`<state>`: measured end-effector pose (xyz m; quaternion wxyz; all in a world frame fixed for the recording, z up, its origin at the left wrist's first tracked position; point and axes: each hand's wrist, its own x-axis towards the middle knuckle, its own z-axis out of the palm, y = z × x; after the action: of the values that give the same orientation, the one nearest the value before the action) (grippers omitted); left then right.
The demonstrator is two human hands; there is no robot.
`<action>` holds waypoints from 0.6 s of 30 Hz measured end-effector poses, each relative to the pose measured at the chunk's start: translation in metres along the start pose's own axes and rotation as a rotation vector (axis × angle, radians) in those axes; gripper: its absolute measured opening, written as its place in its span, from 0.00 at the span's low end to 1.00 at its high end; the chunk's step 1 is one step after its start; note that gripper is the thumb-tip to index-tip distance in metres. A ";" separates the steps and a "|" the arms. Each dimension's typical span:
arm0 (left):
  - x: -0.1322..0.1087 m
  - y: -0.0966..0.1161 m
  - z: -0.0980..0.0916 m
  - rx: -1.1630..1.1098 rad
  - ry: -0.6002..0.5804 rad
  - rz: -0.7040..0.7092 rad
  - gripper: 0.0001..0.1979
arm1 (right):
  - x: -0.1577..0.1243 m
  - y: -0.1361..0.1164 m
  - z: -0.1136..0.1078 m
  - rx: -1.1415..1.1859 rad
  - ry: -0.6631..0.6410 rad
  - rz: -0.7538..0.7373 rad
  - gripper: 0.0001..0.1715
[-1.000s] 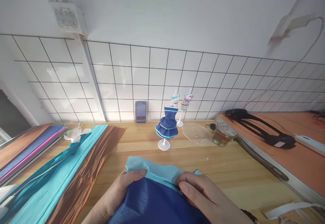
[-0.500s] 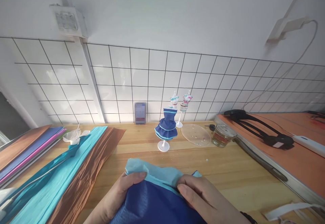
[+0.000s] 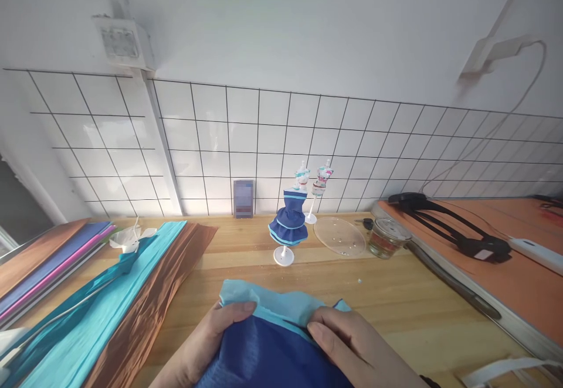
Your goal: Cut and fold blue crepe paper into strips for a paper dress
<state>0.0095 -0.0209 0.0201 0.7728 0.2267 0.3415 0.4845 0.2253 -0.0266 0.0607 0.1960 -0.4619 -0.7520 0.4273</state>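
A piece of dark blue crepe paper (image 3: 268, 356) with a light blue strip (image 3: 272, 306) along its top edge lies at the near edge of the wooden table (image 3: 396, 300). My left hand (image 3: 206, 341) pinches its left side, thumb on top. My right hand (image 3: 352, 350) presses and pinches the right side where the two colours meet. Farther back stands a small mannequin wearing a blue ruffled paper dress (image 3: 288, 224).
Long sheets of teal, brown and purple crepe paper (image 3: 109, 300) lie at the left. Behind the dress are two small figurines (image 3: 313, 186), a clear plastic lid (image 3: 339, 235) and a glass jar (image 3: 387, 237). An orange board with a black strap (image 3: 457, 232) lies at the right.
The view has tilted slightly, so the hands and paper sit a little lower in the picture. The grip on the paper looks the same.
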 end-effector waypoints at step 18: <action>-0.007 0.002 0.009 0.069 0.048 -0.017 0.09 | 0.001 0.000 -0.001 -0.019 0.027 -0.014 0.19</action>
<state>0.0131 -0.0267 0.0296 0.7601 0.2388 0.3784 0.4713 0.2255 -0.0252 0.0615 0.2048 -0.4643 -0.7564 0.4127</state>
